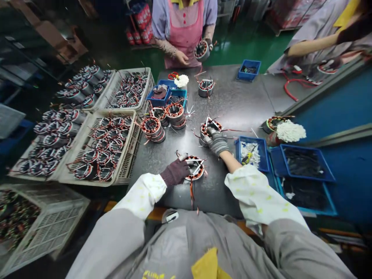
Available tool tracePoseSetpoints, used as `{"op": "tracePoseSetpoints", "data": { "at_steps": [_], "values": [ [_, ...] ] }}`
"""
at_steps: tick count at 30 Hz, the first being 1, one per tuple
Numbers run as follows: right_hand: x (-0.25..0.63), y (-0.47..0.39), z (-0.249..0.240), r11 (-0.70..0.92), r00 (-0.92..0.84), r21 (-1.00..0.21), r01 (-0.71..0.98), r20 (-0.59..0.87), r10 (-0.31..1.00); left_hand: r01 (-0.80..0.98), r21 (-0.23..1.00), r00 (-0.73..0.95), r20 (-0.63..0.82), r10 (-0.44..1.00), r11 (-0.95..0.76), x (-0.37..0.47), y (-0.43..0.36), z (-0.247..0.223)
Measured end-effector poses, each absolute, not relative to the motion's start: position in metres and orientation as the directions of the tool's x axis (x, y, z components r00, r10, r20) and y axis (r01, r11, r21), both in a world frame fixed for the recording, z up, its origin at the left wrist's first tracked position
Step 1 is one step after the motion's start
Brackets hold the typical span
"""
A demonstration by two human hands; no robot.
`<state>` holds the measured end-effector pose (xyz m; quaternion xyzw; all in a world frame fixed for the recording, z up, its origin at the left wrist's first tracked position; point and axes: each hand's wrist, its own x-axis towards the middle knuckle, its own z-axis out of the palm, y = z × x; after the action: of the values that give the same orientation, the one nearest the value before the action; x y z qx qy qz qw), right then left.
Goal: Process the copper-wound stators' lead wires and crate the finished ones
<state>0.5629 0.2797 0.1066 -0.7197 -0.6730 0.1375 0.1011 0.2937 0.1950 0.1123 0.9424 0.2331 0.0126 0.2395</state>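
My left hand (176,170), in a dark maroon glove with grey fingertips, grips the left rim of a wound motor stator (199,169). This stator lies on the dark table close to my body, white ties across its top and red-orange leads trailing toward me. Farther forward, my right hand (217,142), in a grey striped glove, is closed on the near right rim of a second stator (202,136). Its red and white wires stick out to the sides. My fingertips are partly hidden inside both stators.
Stacked stators (153,133) stand at the table's left, beside blue bins (158,101). Crates (116,182) full of stators lie further left. To my right are a blue tray (263,155) with white pieces and trays (308,174) of dark strips. A co-worker (186,27) opposite holds a stator.
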Motion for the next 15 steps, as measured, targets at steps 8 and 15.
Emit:
{"op": "tracePoseSetpoints", "data": {
  "at_steps": [8,15],
  "values": [
    [0.565,0.167,0.13,0.473,-0.545,-0.5,0.725,0.004,0.839,0.576,0.817,0.373,-0.306,0.876,0.041,0.272,0.157,0.136],
    [0.542,0.151,0.137,0.48,-0.55,-0.298,0.825,-0.229,0.803,0.77,0.618,0.476,-0.391,0.787,-0.158,0.331,0.184,0.134]
  ]
}}
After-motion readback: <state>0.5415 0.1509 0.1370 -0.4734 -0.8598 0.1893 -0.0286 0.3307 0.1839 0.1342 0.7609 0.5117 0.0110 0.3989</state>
